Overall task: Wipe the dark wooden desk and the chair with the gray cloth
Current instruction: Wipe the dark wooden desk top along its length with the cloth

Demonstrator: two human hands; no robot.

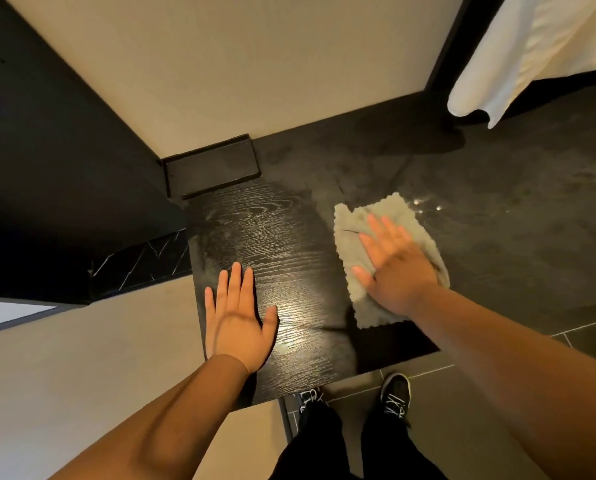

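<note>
Head view: the right hand (397, 266) lies flat, fingers spread wide, pressing the gray cloth (386, 207) onto the dark desk (289, 244), at 2 o'clock from the left hand (238, 318), which rests flat-palmed on the wood. A black tray (213, 168) sits at 11 o'clock.

My left hand (236, 317) flat, palm down, fingers straight; my right hand (393, 268) flat, fingers spread.
</note>
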